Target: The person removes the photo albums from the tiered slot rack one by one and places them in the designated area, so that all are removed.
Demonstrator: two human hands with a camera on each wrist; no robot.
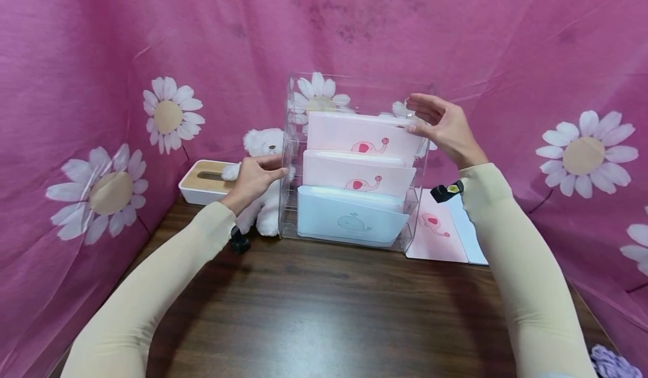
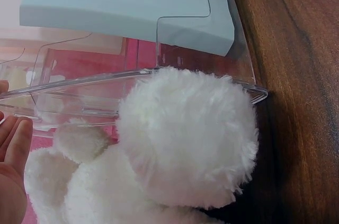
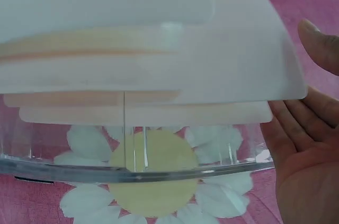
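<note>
A clear plastic file rack (image 1: 412,229) stands upright on the table, with folders in its tiers. A pink elephant folder (image 1: 331,133) is in the top tier, another pink elephant folder (image 1: 324,171) in the middle one, and a light blue whale folder (image 1: 319,215) in the lowest. At the rack's left side, my left hand (image 1: 253,178) holds the side panel's edge between thumb and fingers; its fingers (image 2: 18,147) lie on the panel's outer side. My right hand (image 1: 449,130) is at the top folder's right corner. Its fingers (image 3: 302,123) touch there, while the thumb stands apart.
A white plush bear (image 1: 265,209) sits against the rack's left side. Behind it is a white box with a wooden lid (image 1: 202,181). Pink and blue folders (image 1: 435,237) lie flat at the right. Purple yarn (image 1: 612,362) shows at the lower right corner. Pink cloth (image 1: 354,23) surrounds the table.
</note>
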